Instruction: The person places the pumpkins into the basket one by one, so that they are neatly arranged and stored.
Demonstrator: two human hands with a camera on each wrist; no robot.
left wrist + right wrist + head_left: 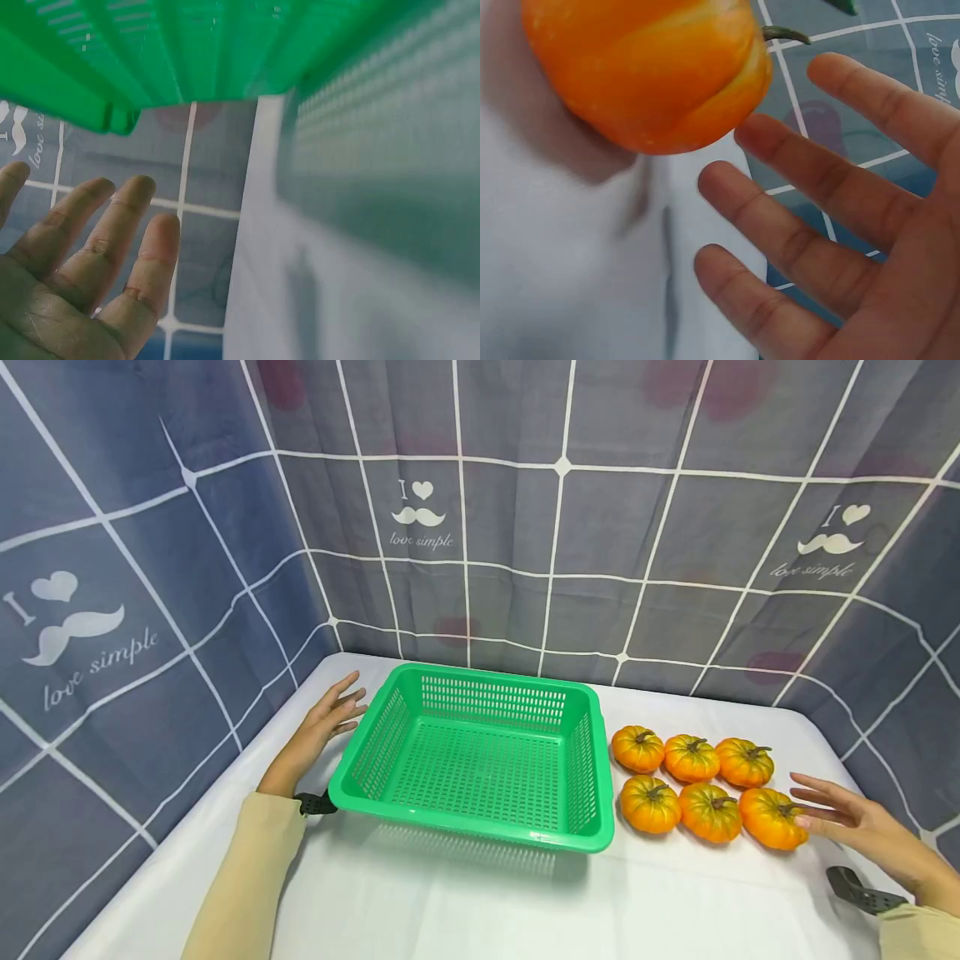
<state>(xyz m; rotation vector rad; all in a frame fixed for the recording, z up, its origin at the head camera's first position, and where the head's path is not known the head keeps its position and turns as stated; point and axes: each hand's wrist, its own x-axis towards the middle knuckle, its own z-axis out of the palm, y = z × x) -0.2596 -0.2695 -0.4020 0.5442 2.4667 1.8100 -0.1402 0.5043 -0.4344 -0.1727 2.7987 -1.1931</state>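
Observation:
An empty green plastic basket (480, 768) with slotted walls stands on the white table. Just left of its rim is the left hand (311, 731), fingers spread and holding nothing; the left wrist view shows that hand (90, 270) below the green basket wall (202, 60). To the right of the basket, several orange pumpkins (710, 812) sit in two rows. Beside the front right pumpkin (772, 818) is the right hand (862, 827), fingers extended. In the right wrist view the same pumpkin (652, 75) is near the fingertips of the hand (840, 210); contact cannot be told.
A white cloth (450, 902) covers the table. Grey-blue curtains (510, 527) with white lines and printed moustaches hang behind it and along both sides. Black straps (315, 803) are on both wrists, above beige sleeves (247, 868).

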